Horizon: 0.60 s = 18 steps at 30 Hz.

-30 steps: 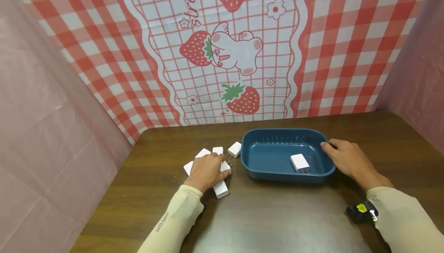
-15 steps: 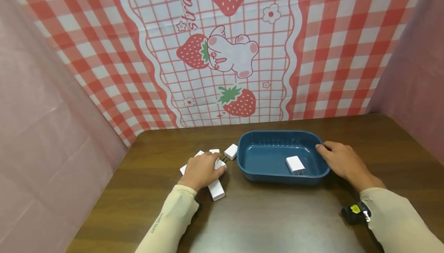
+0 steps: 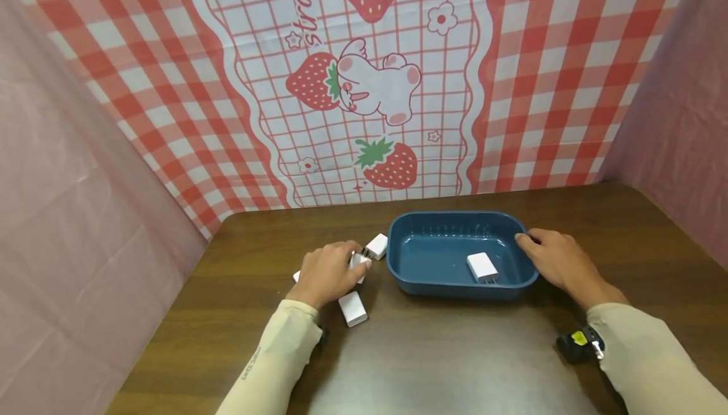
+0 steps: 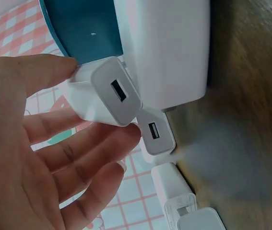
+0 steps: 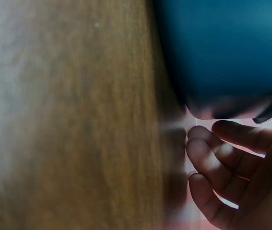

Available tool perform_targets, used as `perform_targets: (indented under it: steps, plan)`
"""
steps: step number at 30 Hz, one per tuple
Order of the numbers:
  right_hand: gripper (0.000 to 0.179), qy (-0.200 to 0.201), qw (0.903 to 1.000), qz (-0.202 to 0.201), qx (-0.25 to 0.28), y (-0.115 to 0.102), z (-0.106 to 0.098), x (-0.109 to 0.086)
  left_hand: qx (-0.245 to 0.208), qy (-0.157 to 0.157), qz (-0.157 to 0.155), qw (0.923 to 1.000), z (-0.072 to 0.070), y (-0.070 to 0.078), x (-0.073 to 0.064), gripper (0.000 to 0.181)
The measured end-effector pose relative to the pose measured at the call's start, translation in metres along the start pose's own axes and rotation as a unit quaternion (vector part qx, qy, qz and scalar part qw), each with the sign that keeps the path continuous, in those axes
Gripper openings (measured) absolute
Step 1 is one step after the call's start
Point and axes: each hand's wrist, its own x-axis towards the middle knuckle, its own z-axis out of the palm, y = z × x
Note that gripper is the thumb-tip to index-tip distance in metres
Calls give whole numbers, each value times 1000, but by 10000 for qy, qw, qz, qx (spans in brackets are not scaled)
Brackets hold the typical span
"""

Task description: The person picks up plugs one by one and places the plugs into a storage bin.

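My left hand [image 3: 325, 274] pinches a white USB charger [image 4: 114, 93] between thumb and fingertips, its USB port facing the left wrist camera. Around that hand, more white chargers lie on the table: one nearer me [image 3: 353, 309], one with its prongs showing by the basin's left wall [image 3: 377, 246], others partly hidden by the hand. My right hand [image 3: 560, 262] grips the right end of a blue plastic basin [image 3: 438, 288], thumb over the rim and the other fingers outside. Inside the basin, toward its right, lies a single charger [image 3: 482, 268], prongs toward me.
The brown wooden table [image 3: 432, 364] carries everything. Behind it hangs a red-and-white checked strawberry cloth [image 3: 387, 99], with pink cloth [image 3: 68, 213] at the left side and more at the right.
My left thumb and fingers have closed on one charger among the group, which has shifted apart from the charger nearer me. The right hand keeps its hold on the basin; the head view has shifted slightly.
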Motion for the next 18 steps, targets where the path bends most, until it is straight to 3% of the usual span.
perform_targets:
  steps: [8,18]
  plan:
    - [80,-31,10000,16,56,1,0,-2,-590,306,-279,9974,1,8,2,33]
    - [82,-14,9997,99,201,1,2,0,-851,1370,-99,9869,2,13,12,30]
